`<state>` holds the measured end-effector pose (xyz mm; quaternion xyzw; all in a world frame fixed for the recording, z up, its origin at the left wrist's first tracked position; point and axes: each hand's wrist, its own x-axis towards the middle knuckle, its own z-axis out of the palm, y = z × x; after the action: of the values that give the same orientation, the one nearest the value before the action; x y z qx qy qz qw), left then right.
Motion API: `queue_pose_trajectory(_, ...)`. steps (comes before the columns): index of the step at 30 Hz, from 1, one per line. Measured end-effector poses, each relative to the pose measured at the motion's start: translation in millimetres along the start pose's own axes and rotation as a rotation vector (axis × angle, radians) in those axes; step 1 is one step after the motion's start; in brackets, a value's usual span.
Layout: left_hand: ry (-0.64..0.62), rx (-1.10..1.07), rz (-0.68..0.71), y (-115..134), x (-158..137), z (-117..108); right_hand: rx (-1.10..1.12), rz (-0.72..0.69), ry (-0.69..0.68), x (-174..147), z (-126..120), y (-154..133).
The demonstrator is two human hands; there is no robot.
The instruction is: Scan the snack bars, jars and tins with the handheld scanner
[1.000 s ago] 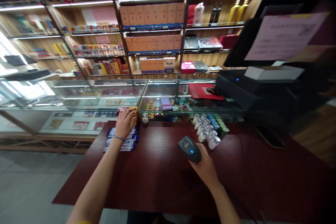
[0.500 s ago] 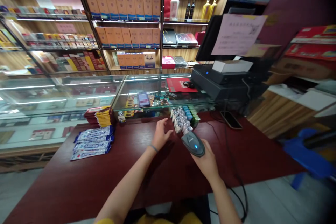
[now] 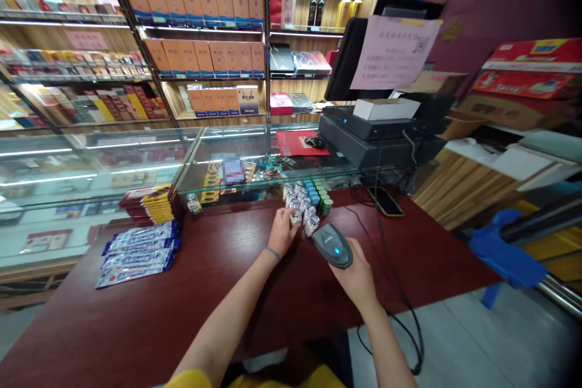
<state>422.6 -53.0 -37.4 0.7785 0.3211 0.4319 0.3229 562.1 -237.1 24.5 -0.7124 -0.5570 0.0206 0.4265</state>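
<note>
My right hand (image 3: 357,276) is wrapped round the handle of a dark grey barcode scanner (image 3: 333,246), whose blue light is lit. Its head points at the small bottles. My left hand (image 3: 282,233) has thumb and fingers closed round a small white bottle (image 3: 295,217) at the near left of the group. Beside it, more white-bodied bottles with silvery caps (image 3: 311,224) stand in rows. Blue ones (image 3: 311,189) and green ones (image 3: 325,205) stand upright to their right. A single small bottle (image 3: 193,204) stands apart to the left.
Blue-and-white packets (image 3: 139,253) and a stack of yellow and dark red packs (image 3: 157,205) lie on the left of the dark red table (image 3: 218,291). A phone (image 3: 385,201) lies at right near the scanner's cable (image 3: 391,260). A glass case (image 3: 213,151) and a monitor (image 3: 348,60) stand behind.
My left hand has moved right to the bottles and closed on one. The right hand still holds the scanner. The whole view has shifted, so the scene sits further left.
</note>
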Motion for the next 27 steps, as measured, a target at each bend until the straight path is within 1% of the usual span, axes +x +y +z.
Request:
queue_pose_trajectory(2, 0.041, -0.079, -0.041, 1, -2, -7, -0.008, 0.004, -0.004, 1, 1, -2)
queue_pose_trajectory(5, 0.083, -0.36, -0.195, 6, -8, -30, 0.004, -0.003, -0.01, 3, 3, -9)
queue_pose_trajectory(9, 0.07, -0.863, -0.466, 5, -22, -82, 0.019, -0.011, -0.045, 5, 11, -22)
queue_pose_trajectory(12, 0.07, -1.097, -0.597, -4, -33, -124, 0.038, -0.036, -0.063, 6, 26, -33)
queue_pose_trajectory(15, 0.095, -1.189, -0.647, -15, -43, -159, 0.053, -0.102, -0.089, 5, 46, -42)
queue_pose_trajectory(19, 0.08, -1.209, -0.623, -24, -55, -192, 0.046, -0.179, -0.178, 2, 74, -57)
queue_pose_trajectory(21, 0.093, -1.202, -0.615, -27, -60, -202, 0.039, -0.211, -0.204, 0, 84, -67)
queue_pose_trajectory(23, 0.132, -1.19, -0.611, -30, -63, -209, 0.036, -0.252, -0.231, -2, 92, -79)
queue_pose_trajectory(27, 0.212, -1.175, -0.624, -42, -64, -214, 0.05, -0.312, -0.324, -6, 102, -99)
